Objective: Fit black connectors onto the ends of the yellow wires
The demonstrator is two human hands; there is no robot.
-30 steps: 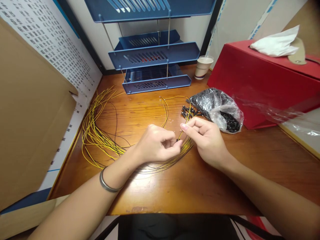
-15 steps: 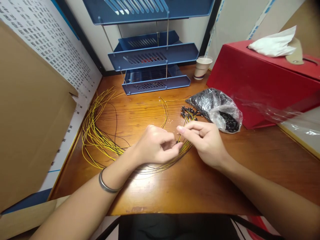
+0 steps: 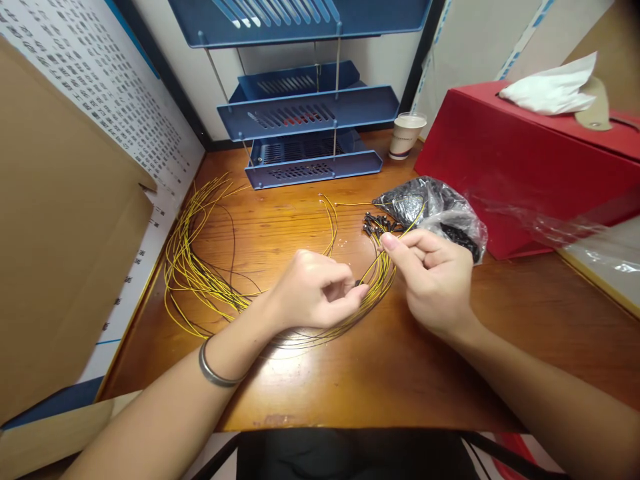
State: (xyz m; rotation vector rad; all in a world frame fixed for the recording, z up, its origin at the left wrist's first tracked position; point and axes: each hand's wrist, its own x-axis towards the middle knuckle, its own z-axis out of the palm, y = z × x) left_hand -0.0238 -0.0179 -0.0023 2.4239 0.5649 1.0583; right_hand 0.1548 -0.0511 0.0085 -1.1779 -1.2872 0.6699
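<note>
My left hand (image 3: 320, 290) is closed in a pinch, a small black piece (image 3: 358, 284) showing between thumb and forefinger. My right hand (image 3: 435, 280), also pinched, grips a thin yellow wire (image 3: 367, 272) that runs from the left fingertips, its end sticking up past the right hand. Under and beside both hands a bundle of yellow and black wires (image 3: 200, 287) curves across the wooden table. At its right end sits a cluster of black connector-like ends (image 3: 376, 224). Just behind the right hand lies a clear plastic bag (image 3: 425, 200) full of small black parts.
Loose wires (image 3: 333, 223) lie behind my left hand. A blue tiered tray rack (image 3: 310, 170) and a paper cup (image 3: 406, 137) stand at the back. A red tissue box (image 3: 520, 167) is on the right, cardboard (image 3: 65, 233) on the left. The table edge (image 3: 370, 427) is near me.
My right hand has moved right, away from the left hand, and a yellow wire now stretches between them. The left hand has stayed nearly in place.
</note>
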